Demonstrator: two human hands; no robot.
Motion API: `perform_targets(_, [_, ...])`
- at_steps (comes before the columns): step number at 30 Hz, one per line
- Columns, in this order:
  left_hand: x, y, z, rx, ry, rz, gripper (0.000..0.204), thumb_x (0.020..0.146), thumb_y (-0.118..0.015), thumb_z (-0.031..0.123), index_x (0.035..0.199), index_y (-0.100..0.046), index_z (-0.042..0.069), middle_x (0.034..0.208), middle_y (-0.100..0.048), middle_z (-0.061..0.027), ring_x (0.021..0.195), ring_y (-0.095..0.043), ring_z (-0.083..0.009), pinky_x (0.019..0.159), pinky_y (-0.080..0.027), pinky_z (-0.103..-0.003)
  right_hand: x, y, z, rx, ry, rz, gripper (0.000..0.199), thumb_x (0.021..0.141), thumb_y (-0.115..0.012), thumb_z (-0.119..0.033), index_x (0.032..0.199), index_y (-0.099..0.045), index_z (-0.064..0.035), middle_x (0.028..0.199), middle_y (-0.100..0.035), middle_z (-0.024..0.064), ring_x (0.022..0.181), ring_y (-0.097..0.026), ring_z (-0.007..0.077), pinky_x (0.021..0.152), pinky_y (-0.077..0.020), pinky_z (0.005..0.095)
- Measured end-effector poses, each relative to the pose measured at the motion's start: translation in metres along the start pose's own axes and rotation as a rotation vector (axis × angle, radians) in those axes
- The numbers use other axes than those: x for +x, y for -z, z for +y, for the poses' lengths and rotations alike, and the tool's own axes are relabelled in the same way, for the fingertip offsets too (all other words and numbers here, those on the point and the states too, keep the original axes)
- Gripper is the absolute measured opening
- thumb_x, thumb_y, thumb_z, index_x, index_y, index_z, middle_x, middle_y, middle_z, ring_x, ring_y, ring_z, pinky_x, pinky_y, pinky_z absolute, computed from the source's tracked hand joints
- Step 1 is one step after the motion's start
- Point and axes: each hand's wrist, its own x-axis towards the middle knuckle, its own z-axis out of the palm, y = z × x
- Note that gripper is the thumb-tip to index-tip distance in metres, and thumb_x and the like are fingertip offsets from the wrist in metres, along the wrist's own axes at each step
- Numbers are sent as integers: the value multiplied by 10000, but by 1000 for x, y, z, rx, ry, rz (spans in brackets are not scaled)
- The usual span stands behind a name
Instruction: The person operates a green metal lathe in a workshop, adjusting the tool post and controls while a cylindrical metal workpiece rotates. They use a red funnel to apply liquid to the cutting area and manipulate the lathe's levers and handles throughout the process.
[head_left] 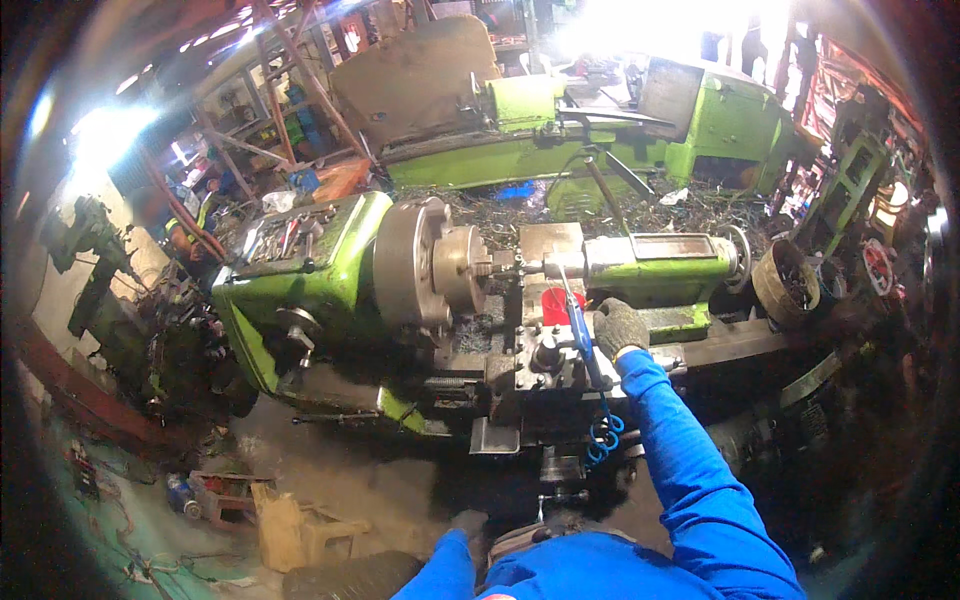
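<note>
Lathe [400, 290], green, stands ahead of the person; its chuck [440, 265] faces the tool post [548, 352]. Gloved right hand [620, 328] has its grip closed around a blue-handled tool [580, 335] above the carriage. Left hand [470, 525] sits low near the body, its grip impossible to judge.

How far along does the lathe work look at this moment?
Done: a small workpiece sits in the chuck, with the tailstock drawn up close. In hand: the gloved right hand rests on the carriage by a blue air hose; the left hand is low near the body. Whether cutting is under way, or what remains, cannot be told.
</note>
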Motion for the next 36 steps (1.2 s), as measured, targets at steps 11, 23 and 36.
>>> perform_targets(11, [0, 68, -5, 86, -112, 155, 358, 1026, -477, 263, 1235, -719, 100, 1346, -669, -172, 1258, -635, -372, 1041, -526, -499, 7, -11, 5, 0, -68, -5, 286, 950, -616, -392, 1068, -711, -150, 1149, -724, 172, 1125, -674, 399, 946, -539, 510])
perform_targets(23, [5, -27, -4, -93, 32, 142, 440, 1047, -440, 317, 1338, -685, 96, 1442, -609, -188, 1361, -561, -372, 1125, -458, -505, 4, -2, -1, 64, -40, -39, 298, 923, -593, -338, 1127, -738, -176, 1185, -736, 157, 1135, -690, 376, 980, -536, 498])
perform_targets(36, [-24, -41, 41, 103, 18, 157, 338, 949, -566, 215, 1175, -776, 77, 1232, -726, -212, 1134, -713, -395, 962, -576, -512, 2, 0, 1, 85, 8, -31, 285, 901, -600, -335, 1065, -748, -155, 1131, -743, 162, 1094, -691, 388, 958, -541, 497])
